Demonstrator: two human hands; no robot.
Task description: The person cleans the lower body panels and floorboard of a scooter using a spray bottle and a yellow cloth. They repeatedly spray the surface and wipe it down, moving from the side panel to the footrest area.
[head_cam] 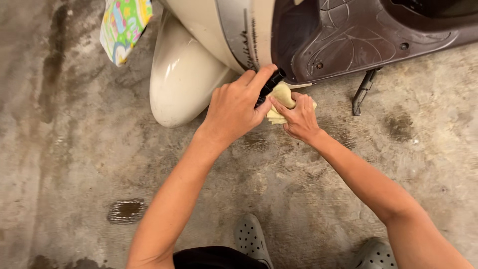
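Head camera looks down on a stained concrete floor (74,164) with a colourful patterned bag (123,26) hanging at upper left, beside the cream front fender (179,79) of a scooter. Next, the left hand (234,107) grips a small black tool (270,84), forefinger along it, its tip against the lower edge of the brown scooter panel (348,42). Just beside it the right hand (298,119) clutches a yellow cloth (283,97) under that edge, with the kickstand (362,92) further right.
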